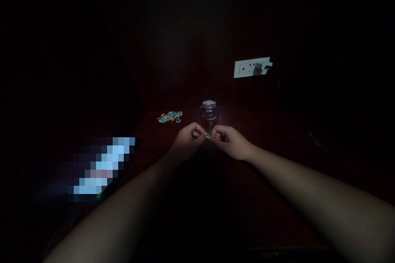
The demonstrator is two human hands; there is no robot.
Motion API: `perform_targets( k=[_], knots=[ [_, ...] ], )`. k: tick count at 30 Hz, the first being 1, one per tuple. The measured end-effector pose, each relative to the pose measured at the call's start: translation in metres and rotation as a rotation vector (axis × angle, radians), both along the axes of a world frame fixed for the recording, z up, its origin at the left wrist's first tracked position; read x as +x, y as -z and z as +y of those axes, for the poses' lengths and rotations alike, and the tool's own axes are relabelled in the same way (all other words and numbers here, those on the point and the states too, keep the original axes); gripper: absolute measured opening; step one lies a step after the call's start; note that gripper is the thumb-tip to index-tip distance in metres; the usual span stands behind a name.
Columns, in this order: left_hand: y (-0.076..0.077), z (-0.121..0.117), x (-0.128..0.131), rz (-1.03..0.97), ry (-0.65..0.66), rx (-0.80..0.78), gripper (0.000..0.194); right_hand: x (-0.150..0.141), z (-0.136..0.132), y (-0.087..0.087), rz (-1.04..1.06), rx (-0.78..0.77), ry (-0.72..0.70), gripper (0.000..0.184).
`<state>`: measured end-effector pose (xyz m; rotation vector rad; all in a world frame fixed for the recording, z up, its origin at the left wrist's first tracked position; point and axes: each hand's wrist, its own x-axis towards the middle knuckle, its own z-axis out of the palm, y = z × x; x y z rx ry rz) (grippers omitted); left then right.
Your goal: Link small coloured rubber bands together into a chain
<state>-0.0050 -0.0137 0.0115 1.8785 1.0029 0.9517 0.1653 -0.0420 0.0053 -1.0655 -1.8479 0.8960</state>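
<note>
Between my two hands, a small yellow band (208,136), long axis running across from one set of fingertips to the other. Left hand (188,141) pinches one end, right hand (233,141) the other; both equally near. Jar (209,111) just beyond them; loose pile of colored bands (169,116) beyond my left.

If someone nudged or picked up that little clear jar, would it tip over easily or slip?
The jar would probably slide rather than tip, as it stands upright and looks squat and wide-based. Its shiny, smooth-looking sides might feel slippery. It is probably light for its size if plastic, but the dim picture doesn't settle plastic or glass.
</note>
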Motion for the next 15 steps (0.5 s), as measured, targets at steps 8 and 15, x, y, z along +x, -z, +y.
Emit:
perform_targets(
  k=[8,15],
  knots=[
    [0.0025,0.0027,0.0015,-0.052,0.094,-0.008,0.017,0.0,-0.0004,-0.0005,-0.035,0.05,-0.012,0.014],
    [0.0003,0.0024,0.0011,-0.015,0.104,-0.026,0.019,-0.0002,0.0003,0.0006,-0.024,0.041,0.027,0.014]
  ],
)
